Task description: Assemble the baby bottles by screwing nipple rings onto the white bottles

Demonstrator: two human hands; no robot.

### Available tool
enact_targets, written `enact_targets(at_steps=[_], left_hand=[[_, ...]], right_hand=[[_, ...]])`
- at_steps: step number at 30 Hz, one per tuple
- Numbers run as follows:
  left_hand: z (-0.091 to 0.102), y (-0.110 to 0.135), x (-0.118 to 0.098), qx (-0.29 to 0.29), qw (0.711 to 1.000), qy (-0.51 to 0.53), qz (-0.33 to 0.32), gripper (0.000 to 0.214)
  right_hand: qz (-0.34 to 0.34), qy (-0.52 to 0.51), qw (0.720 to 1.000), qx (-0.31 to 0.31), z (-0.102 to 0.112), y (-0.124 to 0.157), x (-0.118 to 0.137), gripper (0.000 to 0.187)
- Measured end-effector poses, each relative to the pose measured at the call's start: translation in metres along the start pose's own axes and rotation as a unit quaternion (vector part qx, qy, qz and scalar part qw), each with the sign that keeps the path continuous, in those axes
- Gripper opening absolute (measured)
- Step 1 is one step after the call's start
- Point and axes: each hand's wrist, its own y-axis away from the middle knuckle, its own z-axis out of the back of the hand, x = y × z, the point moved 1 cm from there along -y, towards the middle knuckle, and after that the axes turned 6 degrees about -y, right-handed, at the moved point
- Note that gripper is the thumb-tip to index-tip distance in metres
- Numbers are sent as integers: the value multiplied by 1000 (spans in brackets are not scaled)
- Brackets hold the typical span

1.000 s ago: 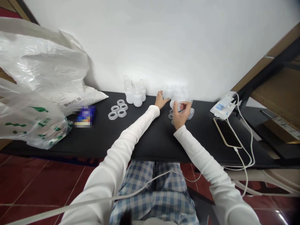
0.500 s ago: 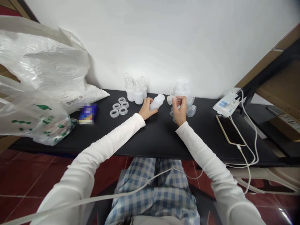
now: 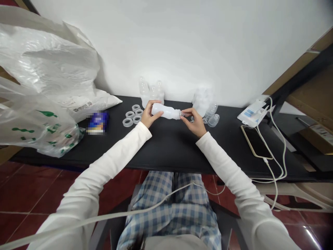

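Note:
A white baby bottle point(image 3: 166, 111) lies level in the air above the black table, its neck pointing right. My left hand point(image 3: 151, 114) is wrapped round the bottle's base end. At the neck, the fingers of my right hand point(image 3: 194, 121) pinch a clear bottle teat point(image 3: 182, 114), which meets the bottle's mouth together with a whitish ring. Whether the ring is threaded on cannot be made out. Behind my left hand stand several bottles point(image 3: 153, 91) with clear domed tops. Several translucent rings point(image 3: 127, 122) lie left of that hand. Right of my right hand are clear domed caps point(image 3: 213, 120).
White bottles point(image 3: 204, 97) stand against the wall at right. Plastic bags point(image 3: 47, 69) and a blue packet point(image 3: 98, 122) occupy the left. A phone point(image 3: 256, 141), white cables point(image 3: 283, 152) and a white package point(image 3: 251, 113) lie at right on the black table point(image 3: 171, 149).
My left hand has turned the bottle level, neck to the right. My right hand has brought the teat and ring left from beside the caps to the bottle's mouth.

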Motion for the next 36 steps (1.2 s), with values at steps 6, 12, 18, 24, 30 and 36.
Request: enact_targets(at_steps=[6, 12, 18, 24, 30, 36], left_hand=[[-11, 2, 8, 1, 976, 97, 194, 61], [-12, 8, 4, 107, 937, 104, 317, 59], [-13, 7, 1, 174, 911, 80, 366, 66], [-8, 0, -3, 247, 863, 90, 432, 72], [-10, 2, -4, 228, 865, 96, 436, 69], [-17, 11, -3, 93, 938, 113, 315, 57]], right_hand=[[62, 32, 998, 0, -1, 2, 0, 10], [165, 140, 974, 71, 0, 5, 2, 26], [217, 179, 955, 89, 1, 4, 2, 30], [238, 207, 944, 93, 2, 5, 0, 32], [230, 225, 942, 93, 3, 5, 1, 29], [185, 235, 949, 100, 8, 6, 1, 27]])
